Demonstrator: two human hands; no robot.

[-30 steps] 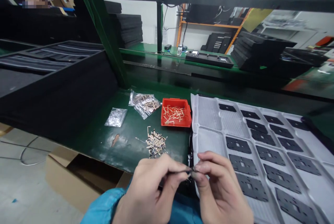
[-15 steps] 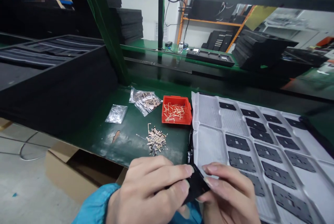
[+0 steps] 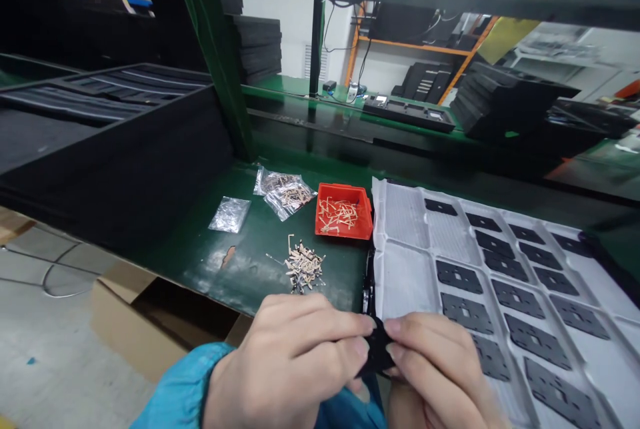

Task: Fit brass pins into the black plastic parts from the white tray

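Between both hands is a small black plate (image 3: pixel 376 353), mostly covered by fingers. My left hand (image 3: pixel 295 356) is closed on its left part, with fingertips on the upper face. My right hand (image 3: pixel 437 366) pinches the right side. Beyond the hands lies a loose pile of small pale metal strips (image 3: pixel 304 265) on the green bench (image 3: pixel 200 269). A red bin (image 3: pixel 369 229) behind that pile holds more thin strips. To the right, a white compartmented tray (image 3: pixel 403 276) carries several flat black plates (image 3: pixel 517 299) with cut-outs.
Clear plastic bags of small parts (image 3: pixel 289 194) and another clear bag (image 3: pixel 229 214) lie on the bench. An open cardboard box (image 3: pixel 120 309) stands below its front edge. A large black crate (image 3: pixel 125 162) is at the left, beside a green post (image 3: pixel 215 49).
My right fingertips have moved left and further over the black plate, hiding more of it. The whole view has shifted slightly, so the bench items appear a little further right.
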